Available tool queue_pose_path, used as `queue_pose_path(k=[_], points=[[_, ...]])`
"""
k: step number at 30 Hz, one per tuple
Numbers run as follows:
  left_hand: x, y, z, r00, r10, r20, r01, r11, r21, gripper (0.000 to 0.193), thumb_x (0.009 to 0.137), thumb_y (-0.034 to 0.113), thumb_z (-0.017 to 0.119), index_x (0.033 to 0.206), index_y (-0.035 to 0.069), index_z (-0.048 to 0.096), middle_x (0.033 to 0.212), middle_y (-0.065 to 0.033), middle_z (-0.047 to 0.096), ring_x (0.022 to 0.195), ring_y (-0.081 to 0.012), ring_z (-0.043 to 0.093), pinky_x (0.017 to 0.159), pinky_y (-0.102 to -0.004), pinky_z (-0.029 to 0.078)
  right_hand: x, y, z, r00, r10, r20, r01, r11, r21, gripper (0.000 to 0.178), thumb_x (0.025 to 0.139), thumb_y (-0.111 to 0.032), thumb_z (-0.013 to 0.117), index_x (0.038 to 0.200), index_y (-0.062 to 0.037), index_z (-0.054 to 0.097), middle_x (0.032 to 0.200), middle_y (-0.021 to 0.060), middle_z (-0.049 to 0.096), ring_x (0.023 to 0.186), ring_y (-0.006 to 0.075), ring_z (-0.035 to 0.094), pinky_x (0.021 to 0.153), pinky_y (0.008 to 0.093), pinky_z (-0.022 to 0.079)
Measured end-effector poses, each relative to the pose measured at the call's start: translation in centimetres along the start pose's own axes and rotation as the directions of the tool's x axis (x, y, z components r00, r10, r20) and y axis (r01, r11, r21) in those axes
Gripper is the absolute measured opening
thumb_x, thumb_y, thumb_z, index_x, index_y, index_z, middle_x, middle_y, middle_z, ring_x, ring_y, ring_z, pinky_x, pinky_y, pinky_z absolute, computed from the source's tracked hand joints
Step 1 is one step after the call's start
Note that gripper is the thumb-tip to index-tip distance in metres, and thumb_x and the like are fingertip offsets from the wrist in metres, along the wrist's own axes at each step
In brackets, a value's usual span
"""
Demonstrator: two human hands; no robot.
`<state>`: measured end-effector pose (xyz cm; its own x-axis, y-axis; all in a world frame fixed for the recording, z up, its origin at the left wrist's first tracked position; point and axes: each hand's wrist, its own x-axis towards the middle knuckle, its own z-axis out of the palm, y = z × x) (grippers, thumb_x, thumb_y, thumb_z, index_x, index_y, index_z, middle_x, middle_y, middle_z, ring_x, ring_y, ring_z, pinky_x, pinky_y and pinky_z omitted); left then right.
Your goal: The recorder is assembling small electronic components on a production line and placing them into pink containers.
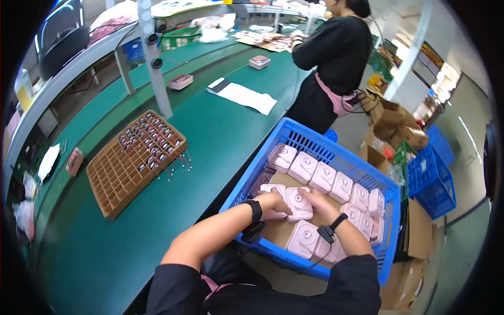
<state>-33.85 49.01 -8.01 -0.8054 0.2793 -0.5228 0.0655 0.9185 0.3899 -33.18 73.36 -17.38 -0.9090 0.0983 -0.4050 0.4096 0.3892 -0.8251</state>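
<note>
Inside the blue plastic crate (391,231) lie rows of pale pink square plastic housings, each with a round ring on its top. My left hand (275,201) is curled over one pink housing (273,188), its fingertips reaching the left edge of the neighbouring pink housing (299,203). At that second one's right side, my right hand (318,203) has its fingers closed on the edge. The undersides of both housings are hidden. A brown cardboard sheet (276,231) shows beneath them.
Left of the crate runs a green work belt (194,173) with a divided brown tray (118,181) of small wired motors, a white sheet (244,95) and a few pink housings (181,82). A co-worker (336,58) stands ahead. Cardboard boxes (391,123) and blue crates (433,178) stand right.
</note>
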Motion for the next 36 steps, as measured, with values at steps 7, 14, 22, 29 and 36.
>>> queue_pose_path(k=[7,14,22,29,36], points=[[0.6,-0.6,-3.3,0.957,-0.040,0.288,0.199,0.813,-0.547,0.112,0.079,0.046,0.087,0.156,-0.011,0.028,0.151,-0.0324,0.047,0.121,-0.0464,0.065,0.086,-0.0597,0.061,-4.7,-2.1,-3.2,0.945,0.199,0.260,-0.283,0.895,0.345,0.044,0.099,-0.031,0.072,0.126,0.0027,0.066,0.121,0.0181,0.074,0.104,0.0269,0.075,0.087,0.0398,0.063],[1.7,-4.5,-3.9,0.913,-0.034,0.407,0.272,0.794,-0.544,0.063,0.089,0.028,0.082,0.132,-0.012,0.059,0.128,-0.0248,0.065,0.094,-0.0380,0.074,0.071,-0.0549,0.066,-3.2,-1.0,-1.3,0.845,0.035,0.534,-0.372,0.756,0.538,0.042,0.099,-0.017,0.071,0.134,0.0046,0.062,0.127,0.0174,0.072,0.111,0.0285,0.073,0.096,0.0425,0.061],[-0.6,-3.4,-5.6,0.927,0.104,0.361,0.140,0.796,-0.589,0.036,0.090,0.015,0.079,0.113,-0.010,0.066,0.087,-0.0138,0.069,0.062,-0.0206,0.066,0.060,-0.0376,0.066,-6.0,-3.6,-1.4,0.778,-0.045,0.627,-0.429,0.690,0.583,0.049,0.097,-0.013,0.073,0.141,0.0007,0.056,0.131,0.0147,0.070,0.116,0.0252,0.071,0.101,0.0392,0.058],[-1.5,-4.2,-5.0,0.922,0.220,0.320,0.003,0.820,-0.572,0.028,0.091,0.010,0.075,0.117,0.003,0.070,0.085,-0.0065,0.069,0.058,-0.0143,0.061,0.059,-0.0325,0.062,-8.4,-6.8,-5.7,0.840,-0.246,0.484,-0.116,0.790,0.602,0.053,0.091,-0.010,0.079,0.138,-0.0022,0.056,0.124,0.0111,0.070,0.116,0.0235,0.070,0.102,0.0393,0.057],[-3.3,-1.4,-4.2,0.883,0.333,0.331,-0.266,0.936,-0.232,0.040,0.086,0.023,0.082,0.121,0.005,0.071,0.090,-0.0074,0.073,0.067,-0.0152,0.068,0.062,-0.0320,0.058,-10.9,-7.1,-8.0,0.869,-0.430,0.245,0.292,0.845,0.449,0.052,0.083,-0.018,0.088,0.125,-0.0038,0.062,0.115,0.0051,0.069,0.106,0.0152,0.065,0.091,0.0315,0.054]])
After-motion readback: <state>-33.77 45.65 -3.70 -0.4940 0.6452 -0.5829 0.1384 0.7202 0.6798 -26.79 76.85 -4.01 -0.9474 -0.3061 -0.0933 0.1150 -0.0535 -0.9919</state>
